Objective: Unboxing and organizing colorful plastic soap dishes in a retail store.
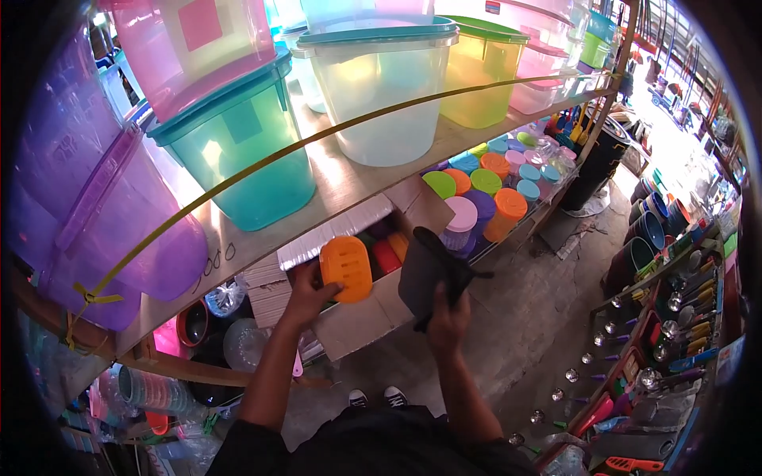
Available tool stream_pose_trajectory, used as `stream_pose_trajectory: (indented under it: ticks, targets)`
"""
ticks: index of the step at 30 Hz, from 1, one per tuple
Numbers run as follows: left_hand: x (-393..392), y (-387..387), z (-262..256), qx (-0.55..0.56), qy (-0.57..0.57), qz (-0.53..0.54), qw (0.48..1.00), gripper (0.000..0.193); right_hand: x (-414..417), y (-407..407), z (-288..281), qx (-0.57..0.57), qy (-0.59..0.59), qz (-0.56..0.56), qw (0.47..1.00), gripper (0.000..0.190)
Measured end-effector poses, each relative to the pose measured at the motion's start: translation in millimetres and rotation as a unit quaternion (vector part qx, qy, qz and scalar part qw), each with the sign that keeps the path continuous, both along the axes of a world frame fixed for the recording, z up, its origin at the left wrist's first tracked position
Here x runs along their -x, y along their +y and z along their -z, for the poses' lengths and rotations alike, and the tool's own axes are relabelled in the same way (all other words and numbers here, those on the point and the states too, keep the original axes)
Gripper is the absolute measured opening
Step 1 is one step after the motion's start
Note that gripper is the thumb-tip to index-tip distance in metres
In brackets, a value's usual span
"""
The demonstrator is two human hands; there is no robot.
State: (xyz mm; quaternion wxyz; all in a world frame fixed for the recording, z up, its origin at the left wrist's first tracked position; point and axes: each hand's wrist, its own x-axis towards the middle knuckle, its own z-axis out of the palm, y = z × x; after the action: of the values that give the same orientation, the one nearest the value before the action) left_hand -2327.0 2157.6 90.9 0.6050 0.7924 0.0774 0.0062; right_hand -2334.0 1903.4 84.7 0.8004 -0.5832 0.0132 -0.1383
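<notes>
My left hand (311, 297) holds an orange plastic soap dish (346, 269) with slots, its thumb on the near edge. Below it stands an open cardboard box (360, 324) with its flaps spread. Red (387, 257) and orange plastic items lie inside, partly hidden by the dish. To the right, my right hand (447, 318) grips a dark cloth-like item (425, 279), which hangs beside the box's right side; what exactly it is, I cannot tell.
A wooden shelf (324, 196) above the box bears large translucent tubs (387, 101), with a yellow strap (309, 141) across them. Jars with coloured lids (511, 205) stand on the right. Kitchen utensils (661, 351) line a rack at the far right, and stacked buckets (649, 229) stand behind.
</notes>
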Motion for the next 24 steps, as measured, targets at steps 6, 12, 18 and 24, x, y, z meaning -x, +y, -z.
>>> stream_pose_trajectory:
  ticks: [6,12,18,24]
  targets:
    - [56,-27,4,0.051,-0.216,0.125,0.967,0.069,27,52,-17,0.444,-0.276,-0.076,0.849,0.053]
    - [72,-16,-6,0.176,-0.041,0.092,0.979,0.089,50,33,-5,0.475,-0.297,-0.179,0.808,0.06]
    - [92,-31,12,0.34,-0.004,0.156,0.928,0.086,47,27,17,-0.083,0.01,-0.273,0.958,0.041]
    - [105,-59,58,0.455,0.002,-0.051,0.889,0.06,72,49,16,0.003,0.08,-0.372,0.925,0.042]
